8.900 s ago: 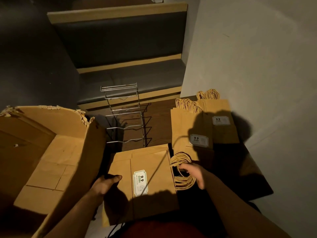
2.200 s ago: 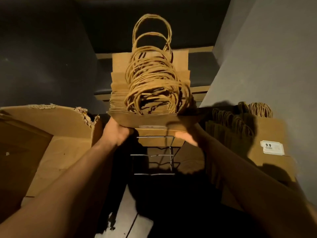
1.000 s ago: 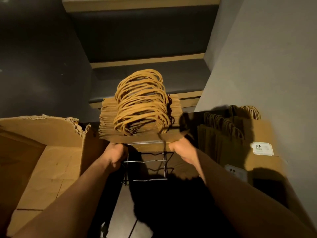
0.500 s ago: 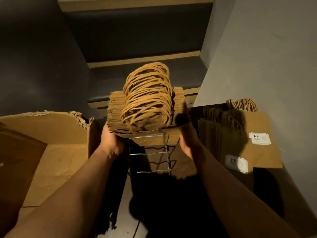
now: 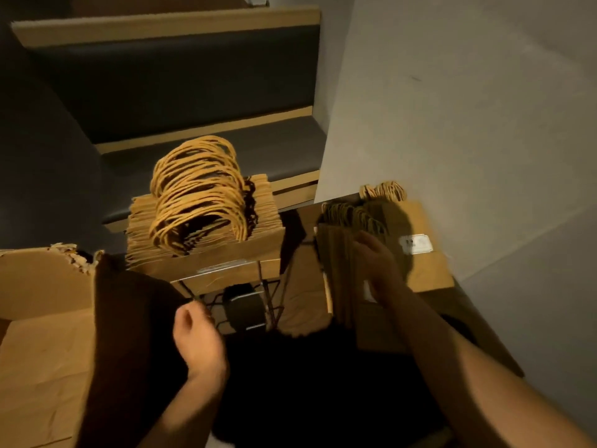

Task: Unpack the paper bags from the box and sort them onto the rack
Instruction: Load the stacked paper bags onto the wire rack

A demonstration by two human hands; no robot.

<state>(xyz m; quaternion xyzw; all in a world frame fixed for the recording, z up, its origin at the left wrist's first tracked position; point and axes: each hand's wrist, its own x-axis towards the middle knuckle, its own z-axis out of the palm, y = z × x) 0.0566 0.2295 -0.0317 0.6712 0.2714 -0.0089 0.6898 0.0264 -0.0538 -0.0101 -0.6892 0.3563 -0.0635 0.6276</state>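
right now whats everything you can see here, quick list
bag stack: one bundle, brown, handles up, on top of the rack
wire rack: one, metal, centre, under the stack
cardboard box: one, brown, torn rim, left
other bag stacks: two at least, brown, right by the wall
bench: one, dark with tan trim, behind
left hand: loosely curled, holding nothing, below the rack
right hand: fingers straight, at the right-side bags

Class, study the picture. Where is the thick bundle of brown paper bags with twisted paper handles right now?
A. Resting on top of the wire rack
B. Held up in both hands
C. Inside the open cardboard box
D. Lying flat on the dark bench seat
A: the bundle of brown paper bags sits on the top tier of the wire rack, with the left hand and right hand both off it.
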